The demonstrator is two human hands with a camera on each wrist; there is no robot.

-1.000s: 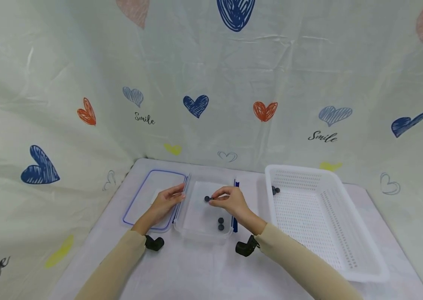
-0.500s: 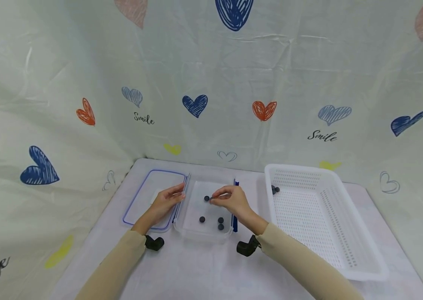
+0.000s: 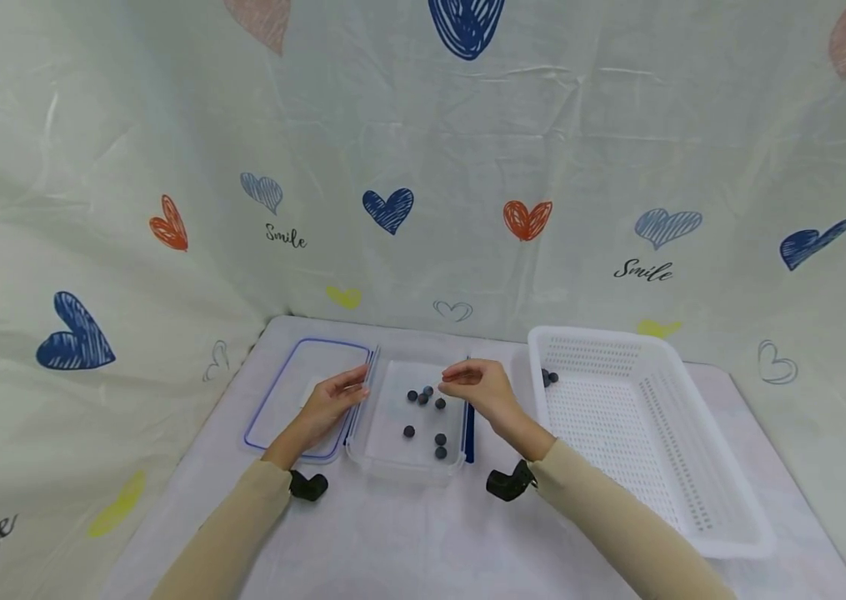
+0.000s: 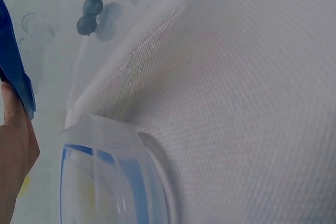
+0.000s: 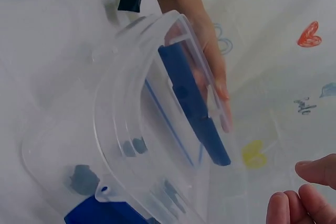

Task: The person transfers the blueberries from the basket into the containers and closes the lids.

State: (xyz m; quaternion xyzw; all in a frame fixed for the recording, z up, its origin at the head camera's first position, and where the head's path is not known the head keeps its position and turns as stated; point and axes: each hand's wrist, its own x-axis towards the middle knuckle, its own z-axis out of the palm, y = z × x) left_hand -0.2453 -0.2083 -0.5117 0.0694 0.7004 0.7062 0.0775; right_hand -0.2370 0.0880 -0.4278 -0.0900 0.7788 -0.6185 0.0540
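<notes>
In the head view a clear plastic food box [image 3: 400, 472] lies between my hands, with several dark blueberries [image 3: 409, 432] scattered on its floor. My left hand [image 3: 328, 408] rests along the box's left side, fingers fairly straight. Beside those fingers, a blue latch [image 4: 13, 61] shows in the left wrist view. My right hand [image 3: 486, 390] hovers above the right rim, thumb and fingers apart, and no blueberry shows between them. The right wrist view shows its thumb [image 5: 317, 171] separated from the bent fingers.
A clear lid with a blue seal [image 3: 280, 408] lies left of the box, partly behind my left hand. To the right stands a white perforated basket [image 3: 738, 500] with a few blueberries [image 3: 550, 377] at its left wall. A heart-print sheet [image 3: 392, 108] hangs behind the table.
Several more blueberries now lie in the box. My right hand has drawn back rightward, away from them, and its pinch has loosened. My left hand stays in place.
</notes>
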